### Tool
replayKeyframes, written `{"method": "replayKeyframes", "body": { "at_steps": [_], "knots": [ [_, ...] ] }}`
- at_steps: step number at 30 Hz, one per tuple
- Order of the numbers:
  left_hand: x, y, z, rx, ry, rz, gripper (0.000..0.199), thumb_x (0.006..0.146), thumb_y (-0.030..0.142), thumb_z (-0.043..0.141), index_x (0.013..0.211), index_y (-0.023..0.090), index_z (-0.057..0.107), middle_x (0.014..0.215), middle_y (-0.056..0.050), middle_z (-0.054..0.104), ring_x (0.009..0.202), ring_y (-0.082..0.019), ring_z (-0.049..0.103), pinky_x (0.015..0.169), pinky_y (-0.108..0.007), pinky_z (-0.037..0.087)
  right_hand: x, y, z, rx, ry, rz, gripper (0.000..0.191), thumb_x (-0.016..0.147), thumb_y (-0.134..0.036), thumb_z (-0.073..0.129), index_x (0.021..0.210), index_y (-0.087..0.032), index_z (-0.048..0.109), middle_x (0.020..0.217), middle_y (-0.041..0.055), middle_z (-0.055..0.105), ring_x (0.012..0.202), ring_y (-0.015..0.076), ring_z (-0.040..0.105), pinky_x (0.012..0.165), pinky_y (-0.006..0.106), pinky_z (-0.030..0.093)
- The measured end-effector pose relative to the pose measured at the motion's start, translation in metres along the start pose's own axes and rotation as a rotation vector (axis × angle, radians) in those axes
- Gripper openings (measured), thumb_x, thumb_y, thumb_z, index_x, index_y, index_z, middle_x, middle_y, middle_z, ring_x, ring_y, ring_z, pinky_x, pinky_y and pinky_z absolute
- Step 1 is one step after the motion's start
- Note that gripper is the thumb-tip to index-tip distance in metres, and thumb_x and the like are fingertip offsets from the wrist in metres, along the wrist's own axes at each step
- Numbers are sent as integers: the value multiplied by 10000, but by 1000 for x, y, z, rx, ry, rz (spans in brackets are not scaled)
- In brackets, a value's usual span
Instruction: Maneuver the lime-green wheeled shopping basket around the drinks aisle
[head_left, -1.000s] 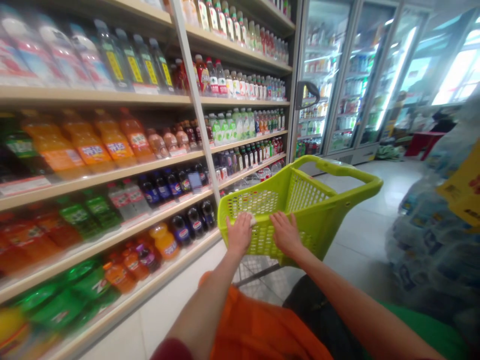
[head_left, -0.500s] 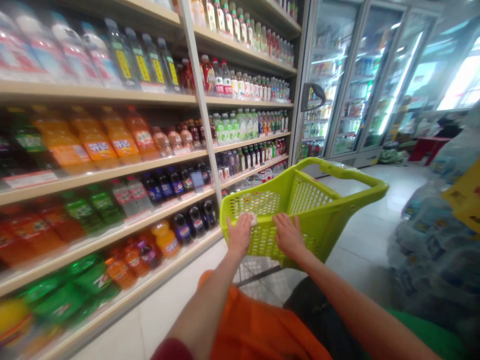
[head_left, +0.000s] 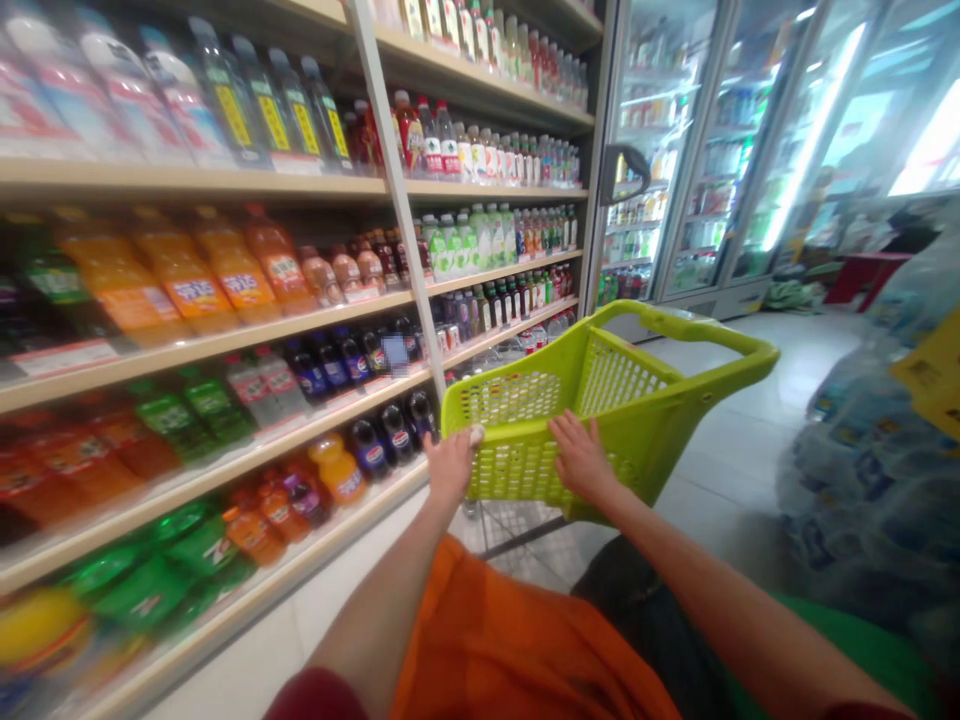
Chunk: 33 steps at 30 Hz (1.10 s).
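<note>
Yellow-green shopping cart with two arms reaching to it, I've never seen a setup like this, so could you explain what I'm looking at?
There is no machine here. A person wears one camera on their head, and it looks forward and down past their own arms.

Their bare left hand and bare right hand are on the near rim of a yellow-green plastic shopping cart with a perforated basket. Whether they grip it firmly is hard to tell. A small white object shows beside the left hand, too unclear to name. The cart's looped handle is at the far end.

On the left, pale wood-coloured shelves carry rows of coloured plastic drink bottles. Beyond stand tall glass-fronted refrigerators, and at right is a blurred stack of clear plastic-wrapped packs.
</note>
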<state>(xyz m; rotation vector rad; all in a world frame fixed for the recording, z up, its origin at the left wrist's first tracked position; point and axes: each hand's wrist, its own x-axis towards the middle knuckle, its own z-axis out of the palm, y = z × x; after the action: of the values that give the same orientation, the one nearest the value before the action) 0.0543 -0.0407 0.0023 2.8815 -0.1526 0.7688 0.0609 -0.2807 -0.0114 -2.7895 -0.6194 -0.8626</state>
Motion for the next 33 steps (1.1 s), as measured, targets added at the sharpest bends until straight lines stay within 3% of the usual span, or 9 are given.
{"method": "replayKeyframes", "body": {
  "at_steps": [6, 12, 17, 22, 26, 30, 33],
  "knots": [
    [-22, 18, 2, -13, 66, 67, 324, 885, 192, 359, 1157, 224, 533, 990, -66, 674, 923, -211, 606, 1014, -567, 232, 0, 24, 2, 23, -4, 12, 570, 721, -117, 380, 1286, -118, 452, 1362, 120, 436, 1327, 271, 257, 1069, 549, 126],
    [-35, 22, 8, -67, 173, 230, 300, 874, 179, 417, 1143, 218, 545, 1035, -68, 673, 938, -190, 618, 1042, -531, 236, 14, 49, -7, 27, -122, 72, 578, 749, -165, 385, 1325, -113, 401, 1411, 118, 365, 1346, 273, 215, 1057, 564, 171],
    [-36, 5, 12, -18, 171, 242, 361, 853, 124, 415, 1183, 226, 520, 1225, -91, 585, 1109, -209, 550, 1069, -558, 175, 10, 23, -5, 119, -162, 51, 475, 866, -294, 338, 1324, -191, 409, 1410, 91, 375, 1341, 255, 238, 1046, 575, 179],
    [-38, 23, 21, -63, 132, 279, 366, 885, 145, 362, 1201, 241, 520, 1263, -91, 555, 1173, -210, 505, 1062, -566, 186, 4, -15, 0, 245, -152, 10, 430, 888, -276, 315, 1282, -183, 460, 1362, 108, 441, 1320, 238, 288, 1035, 563, 209],
    [-34, 24, 23, -57, 106, 354, 392, 894, 140, 343, 1242, 247, 486, 1280, -90, 538, 1185, -209, 495, 1053, -575, 192, 2, -10, -2, 240, -132, 30, 408, 889, -280, 328, 1255, -194, 487, 1338, 107, 469, 1302, 240, 322, 1028, 566, 216],
    [-21, 6, 19, -3, 68, 243, 373, 893, 151, 349, 1210, 255, 513, 1284, -80, 536, 1173, -228, 505, 1044, -601, 186, -1, 0, -3, 192, -83, 49, 392, 890, -302, 353, 1243, -205, 494, 1324, 106, 484, 1290, 252, 342, 1018, 579, 222],
    [-21, 6, 20, -2, 60, 205, 364, 896, 167, 349, 1210, 254, 513, 1293, -80, 527, 1193, -232, 486, 1047, -602, 179, -5, -6, -4, 162, -60, 100, 373, 893, -321, 362, 1199, -190, 529, 1311, 110, 495, 1286, 267, 345, 1018, 583, 218]
  ]
}}
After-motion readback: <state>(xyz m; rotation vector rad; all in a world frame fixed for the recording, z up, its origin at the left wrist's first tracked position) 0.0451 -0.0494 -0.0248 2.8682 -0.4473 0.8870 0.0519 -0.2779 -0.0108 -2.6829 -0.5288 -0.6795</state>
